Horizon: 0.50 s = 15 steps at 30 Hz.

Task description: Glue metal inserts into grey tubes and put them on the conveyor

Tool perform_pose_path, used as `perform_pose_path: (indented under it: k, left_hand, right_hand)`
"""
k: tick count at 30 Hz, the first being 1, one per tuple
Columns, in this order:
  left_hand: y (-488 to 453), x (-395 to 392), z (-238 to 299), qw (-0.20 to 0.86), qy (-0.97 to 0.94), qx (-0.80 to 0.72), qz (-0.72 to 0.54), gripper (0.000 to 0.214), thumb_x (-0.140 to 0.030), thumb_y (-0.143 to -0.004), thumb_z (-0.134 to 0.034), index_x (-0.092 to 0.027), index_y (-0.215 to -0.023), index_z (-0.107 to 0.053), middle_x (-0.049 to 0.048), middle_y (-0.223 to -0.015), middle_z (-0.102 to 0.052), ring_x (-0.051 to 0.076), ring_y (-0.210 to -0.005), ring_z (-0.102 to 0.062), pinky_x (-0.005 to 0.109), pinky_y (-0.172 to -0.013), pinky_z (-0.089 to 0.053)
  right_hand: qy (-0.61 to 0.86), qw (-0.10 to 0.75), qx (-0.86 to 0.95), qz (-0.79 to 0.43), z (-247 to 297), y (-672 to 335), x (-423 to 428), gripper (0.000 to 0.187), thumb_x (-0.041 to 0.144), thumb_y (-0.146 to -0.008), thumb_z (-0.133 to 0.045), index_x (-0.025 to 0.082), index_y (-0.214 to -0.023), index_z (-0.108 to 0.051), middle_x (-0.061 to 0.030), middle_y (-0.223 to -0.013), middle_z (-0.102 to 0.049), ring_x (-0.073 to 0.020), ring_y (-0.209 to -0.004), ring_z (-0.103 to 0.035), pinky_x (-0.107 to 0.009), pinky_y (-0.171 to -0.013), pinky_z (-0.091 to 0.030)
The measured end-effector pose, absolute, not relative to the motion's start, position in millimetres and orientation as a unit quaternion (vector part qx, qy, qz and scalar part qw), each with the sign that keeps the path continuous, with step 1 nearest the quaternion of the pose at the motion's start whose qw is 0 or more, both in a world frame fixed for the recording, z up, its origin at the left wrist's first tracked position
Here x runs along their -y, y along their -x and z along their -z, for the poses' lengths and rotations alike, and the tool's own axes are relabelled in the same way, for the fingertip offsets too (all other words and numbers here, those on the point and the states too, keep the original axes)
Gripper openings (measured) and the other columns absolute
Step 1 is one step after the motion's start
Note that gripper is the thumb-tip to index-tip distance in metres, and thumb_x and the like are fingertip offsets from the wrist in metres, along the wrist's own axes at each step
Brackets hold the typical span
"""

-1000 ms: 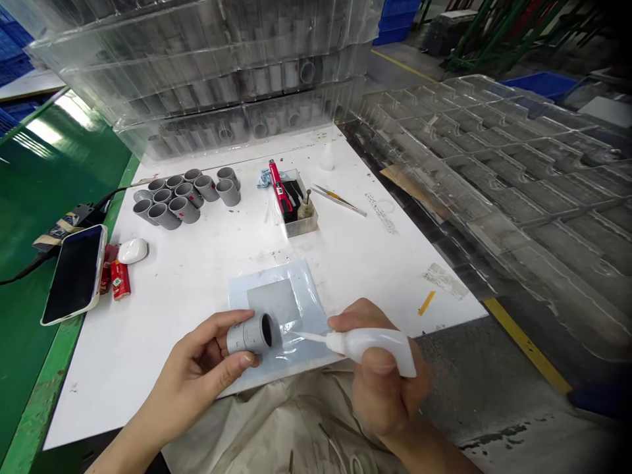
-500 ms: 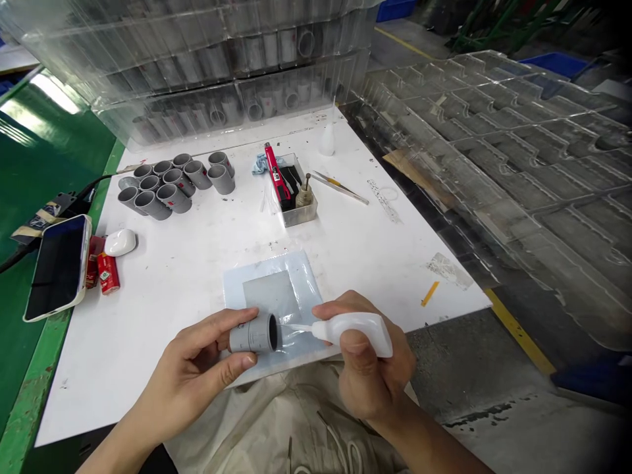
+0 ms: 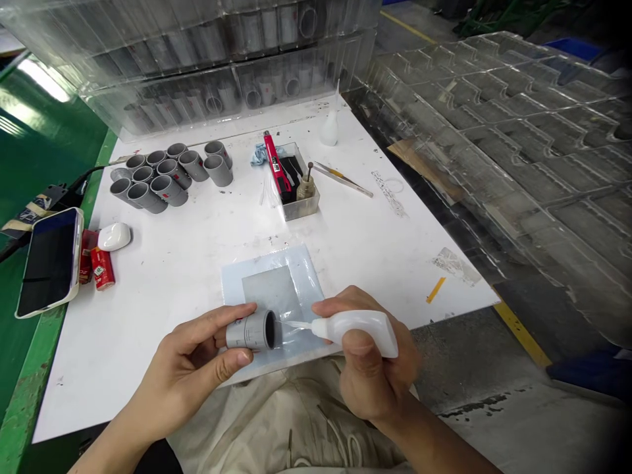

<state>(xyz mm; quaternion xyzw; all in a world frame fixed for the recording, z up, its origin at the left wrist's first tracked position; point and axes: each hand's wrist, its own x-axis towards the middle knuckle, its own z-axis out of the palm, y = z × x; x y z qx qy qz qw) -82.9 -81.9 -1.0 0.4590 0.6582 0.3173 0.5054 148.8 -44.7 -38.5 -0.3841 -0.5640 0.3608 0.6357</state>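
Between thumb and fingers, my left hand [image 3: 190, 372] holds a grey plastic sleeve [image 3: 249, 331] on its side, the dark open end facing right. My right hand [image 3: 368, 368] is closed around a white squeeze bottle [image 3: 368, 331] with a thin clear nozzle. The nozzle points left, its tip close to the rim of the sleeve; whether they touch I cannot tell. Under both hands lies a pale blue sheet [image 3: 309, 266] with a grey square pad [image 3: 274, 293] on it.
Several grey sleeves [image 3: 170, 189] stand at the back left. A small clear box [image 3: 302, 209] holds a red cutter [image 3: 277, 168] and a little bottle [image 3: 305, 189]. Tweezers [image 3: 343, 179] and another white bottle [image 3: 328, 128] lie beyond. A phone [image 3: 49, 263] rests left; clear trays [image 3: 494, 131] stand right.
The view has shifted slightly, so the table things appear a little displaced. Both hands keep their grip, with the sleeve and the bottle nozzle in nearly the same relation.
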Motion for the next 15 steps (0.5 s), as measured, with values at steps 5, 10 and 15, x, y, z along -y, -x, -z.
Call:
perform_pose_path:
  k: [5, 10, 15]
  left_hand:
    - [82.4, 82.3, 1.3, 0.505, -0.458, -0.658, -0.32, 0.049, -0.054, -0.08, -0.089, -0.032, -0.123, -0.084, 0.0017, -0.073, -0.065, 0.015, -0.06, -0.045, 0.026, -0.053, -0.037]
    - [81.3, 82.6, 1.5, 0.507, -0.452, -0.655, -0.331, 0.045, -0.052, -0.08, -0.09, -0.037, -0.121, -0.085, -0.0009, -0.067, -0.057, 0.013, -0.06, -0.041, 0.026, -0.054, -0.034]
    - [81.3, 82.1, 0.9, 0.5, -0.458, -0.657, -0.328, 0.046, -0.053, -0.079, -0.09, -0.034, -0.121, -0.085, -0.0009, -0.065, -0.054, 0.014, -0.058, -0.04, 0.026, -0.052, -0.033]
  right_hand:
    - [0.4, 0.64, 0.557, -0.347, 38.1, -147.5, 46.1, 0.025, 0.042, -0.103, -0.065, 0.024, -0.105, -0.082, -0.0055, -0.086, -0.076, -0.0219, -0.067, -0.064, -0.037, -0.053, -0.051]
    - [0.394, 0.633, 0.557, -0.366, 38.8, -149.4, 46.5, 0.025, 0.041, -0.104, -0.065, 0.024, -0.106, -0.082, -0.0046, -0.084, -0.074, -0.0197, -0.065, -0.063, -0.034, -0.049, -0.048]
    - [0.399, 0.631, 0.556, -0.367, 38.0, -149.4, 46.3, 0.025, 0.042, -0.104, -0.064, 0.024, -0.106, -0.082, -0.0048, -0.084, -0.074, -0.0197, -0.065, -0.063, -0.035, -0.05, -0.048]
